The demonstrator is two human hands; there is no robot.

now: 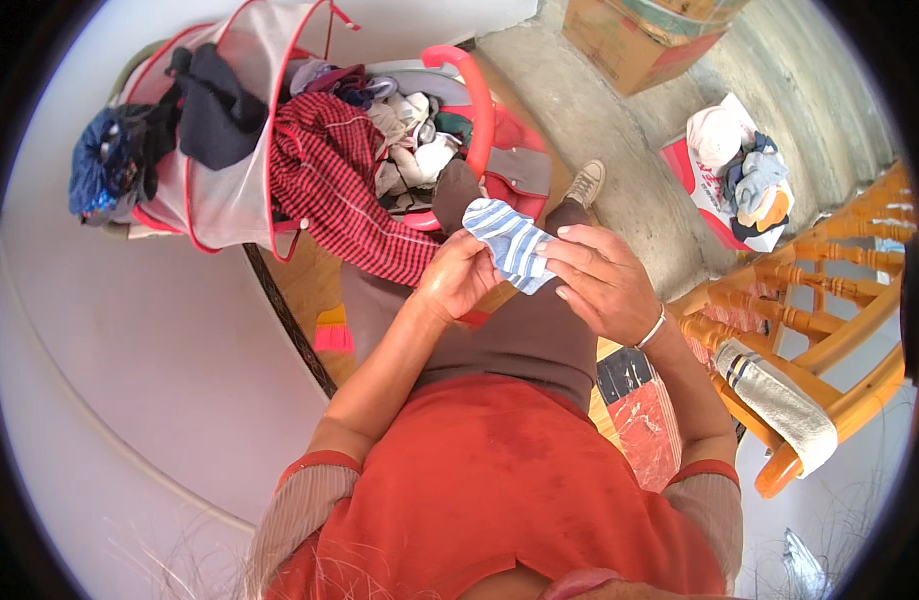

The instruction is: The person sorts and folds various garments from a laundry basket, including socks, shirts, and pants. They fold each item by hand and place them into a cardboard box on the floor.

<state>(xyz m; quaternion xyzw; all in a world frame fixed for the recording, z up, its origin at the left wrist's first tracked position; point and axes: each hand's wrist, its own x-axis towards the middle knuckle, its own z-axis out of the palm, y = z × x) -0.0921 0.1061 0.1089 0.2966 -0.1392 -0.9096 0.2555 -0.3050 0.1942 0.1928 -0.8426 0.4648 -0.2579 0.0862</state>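
A pair of small blue-and-white striped socks (510,238) is held up in front of my lap, one sock lying along the other. My left hand (461,274) grips their left edge between thumb and fingers. On the other side, my right hand (606,279) has its fingers against the socks' right end, and part of the fabric is hidden behind them. Beyond my left hand, a red-and-black checked garment (332,172) drapes down towards my knee. A red and grey tub (527,180) with a thick red curved bar holds socks and other small clothes.
A mesh hamper (231,202) with red trim lies at the upper left, dark clothes on it. Folded socks fill a shallow box (707,199) at the right. Behind stands a cardboard box (609,45). A towel (778,409) hangs on the wooden railing (864,390).
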